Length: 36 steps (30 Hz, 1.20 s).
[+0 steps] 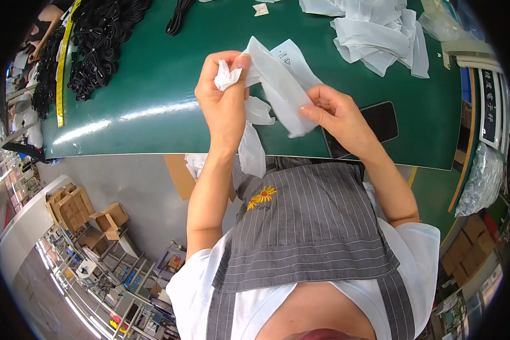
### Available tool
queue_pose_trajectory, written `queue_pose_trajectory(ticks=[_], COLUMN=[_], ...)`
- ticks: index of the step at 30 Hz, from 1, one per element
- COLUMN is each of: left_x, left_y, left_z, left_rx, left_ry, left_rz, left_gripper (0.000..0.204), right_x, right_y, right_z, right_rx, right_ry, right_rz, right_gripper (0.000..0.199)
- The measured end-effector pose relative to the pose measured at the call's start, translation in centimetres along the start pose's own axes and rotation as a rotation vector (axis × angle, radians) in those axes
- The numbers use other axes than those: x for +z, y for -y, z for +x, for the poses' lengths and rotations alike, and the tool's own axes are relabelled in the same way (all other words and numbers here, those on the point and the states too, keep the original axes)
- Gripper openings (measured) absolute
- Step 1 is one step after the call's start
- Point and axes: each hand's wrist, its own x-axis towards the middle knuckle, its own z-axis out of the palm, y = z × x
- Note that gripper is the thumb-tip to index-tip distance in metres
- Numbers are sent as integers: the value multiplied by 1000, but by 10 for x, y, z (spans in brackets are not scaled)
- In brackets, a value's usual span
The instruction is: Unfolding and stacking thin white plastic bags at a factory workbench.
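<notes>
Above the green table, my left hand [224,99] pinches the upper end of a whitish plastic bag [279,90] between thumb and fingers. A crumpled white scrap [227,76] is also tucked in that hand. My right hand [337,116] grips the bag's lower right part, thumb on top. A printed flap [292,61] shows behind the bag; whether it belongs to the same bag I cannot tell. Below the hands, more thin white plastic [252,150] hangs over the table's front edge. Partly under my right hand and wrist lies a black phone [382,120].
Many more whitish bags [374,37] are heaped at the back right. Bundled black cables [99,51] cover the back left, with a yellow strip [63,68] across them. One cable bundle [179,16] lies apart. Cardboard boxes [73,209] stand beyond the green table [153,122].
</notes>
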Motion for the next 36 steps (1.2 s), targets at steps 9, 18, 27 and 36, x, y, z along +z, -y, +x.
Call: queue_pose_trajectory(ticks=[9,18,27,36], left_x=[0,1,4,11], left_y=[4,13,17,9], left_z=[5,13,32,29], left_rx=[-42,-201,-178,-81], left_ry=[8,149,62,33], left_rz=[-110,53,-394,-590], left_gripper=[8,8,16,21], right_x=[-8,-20,-22,11], right_y=[3,-10,2,12], right_z=[-3,-46,-30,-23], right_rx=[-54,-16,-147,-87], right_ry=[-339,-322,-622,-349], right_rz=[203,-89,-63,360], right_gripper=[14,37,21,26])
